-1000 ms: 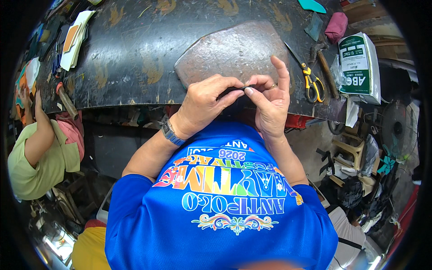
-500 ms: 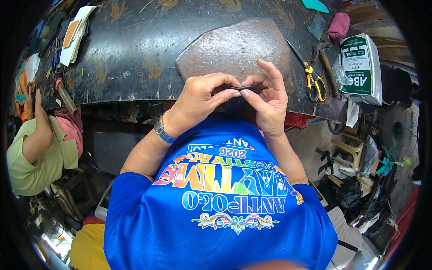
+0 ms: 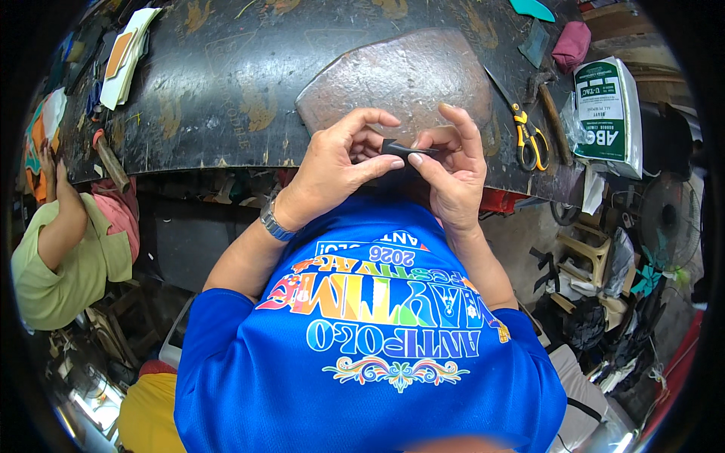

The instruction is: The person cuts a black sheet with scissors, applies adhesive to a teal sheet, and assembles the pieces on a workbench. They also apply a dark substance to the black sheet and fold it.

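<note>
A small black strip point(image 3: 398, 149), perhaps folded leather, is held up between my two hands just in front of the table edge. My left hand point(image 3: 332, 162) has its thumb and curled fingers on the strip's left end, with the forefinger raised off it. My right hand point(image 3: 457, 170) pinches the other end between thumb and forefinger; another finger stands up above. Beyond my hands a worn slab with a shiny brown-grey surface point(image 3: 400, 79) lies on the black table point(image 3: 226, 90). The part of the strip inside my fingers is hidden.
Right of the slab lie yellow-and-black scissors point(image 3: 531, 140) and a hammer point(image 3: 555, 121). Past them stand a green-and-white can point(image 3: 608, 113) and a pink pouch point(image 3: 570, 47). At left are stacked pattern sheets point(image 3: 128, 57), another hammer point(image 3: 112, 162) and a co-worker's arm point(image 3: 69, 223).
My left forefinger has lifted off the black strip, and more of the strip's face now shows. My right hand keeps its pinch with little movement.
</note>
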Action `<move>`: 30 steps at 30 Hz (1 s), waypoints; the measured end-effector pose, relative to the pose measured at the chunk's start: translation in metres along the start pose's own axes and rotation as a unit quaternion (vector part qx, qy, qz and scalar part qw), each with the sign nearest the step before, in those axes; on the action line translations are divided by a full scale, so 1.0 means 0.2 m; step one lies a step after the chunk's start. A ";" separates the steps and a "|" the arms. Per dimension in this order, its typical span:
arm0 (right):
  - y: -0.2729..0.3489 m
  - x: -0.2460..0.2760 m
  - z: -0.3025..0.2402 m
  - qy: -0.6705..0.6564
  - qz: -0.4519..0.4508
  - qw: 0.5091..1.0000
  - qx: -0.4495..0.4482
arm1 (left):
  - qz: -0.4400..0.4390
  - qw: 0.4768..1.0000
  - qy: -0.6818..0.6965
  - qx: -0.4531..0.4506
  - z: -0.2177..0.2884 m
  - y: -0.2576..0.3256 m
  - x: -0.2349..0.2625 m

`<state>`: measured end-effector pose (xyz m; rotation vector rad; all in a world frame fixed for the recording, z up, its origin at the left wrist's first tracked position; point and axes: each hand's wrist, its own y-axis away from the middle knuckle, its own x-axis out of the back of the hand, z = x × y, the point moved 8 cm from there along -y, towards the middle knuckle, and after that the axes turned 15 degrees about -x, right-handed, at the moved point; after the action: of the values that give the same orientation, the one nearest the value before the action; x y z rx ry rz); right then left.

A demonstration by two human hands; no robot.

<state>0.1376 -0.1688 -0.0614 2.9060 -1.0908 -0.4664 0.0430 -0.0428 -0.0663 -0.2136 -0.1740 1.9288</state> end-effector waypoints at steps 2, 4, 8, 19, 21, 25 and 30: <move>0.00 0.00 0.00 0.002 0.002 1.000 0.003 | 0.008 0.999 0.042 0.013 -0.02 0.01 -0.01; 0.01 0.00 -0.01 0.004 0.003 1.000 0.003 | 0.006 0.997 0.068 0.022 -0.03 0.02 -0.01; 0.01 0.00 0.00 -0.007 0.003 1.000 -0.016 | 0.017 0.993 0.112 0.007 -0.04 0.02 -0.01; 0.01 -0.04 -0.02 -0.033 -0.026 0.999 -0.017 | -0.001 0.985 0.164 0.055 -0.09 0.03 -0.03; 0.01 -0.04 -0.01 -0.029 -0.020 0.999 -0.020 | 0.002 0.990 0.133 0.040 -0.07 0.03 -0.03; 0.01 -0.03 -0.03 -0.011 -0.007 1.000 -0.002 | 0.018 0.992 0.121 0.034 -0.05 0.04 -0.03; 0.02 -0.02 -0.04 0.002 -0.009 1.000 0.026 | 0.039 0.997 0.072 -0.002 -0.02 0.03 -0.01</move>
<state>0.1337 -0.1701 -0.0519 2.9619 -1.0940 -0.4395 0.0398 -0.0468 -0.0704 -0.3667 -0.0750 1.9825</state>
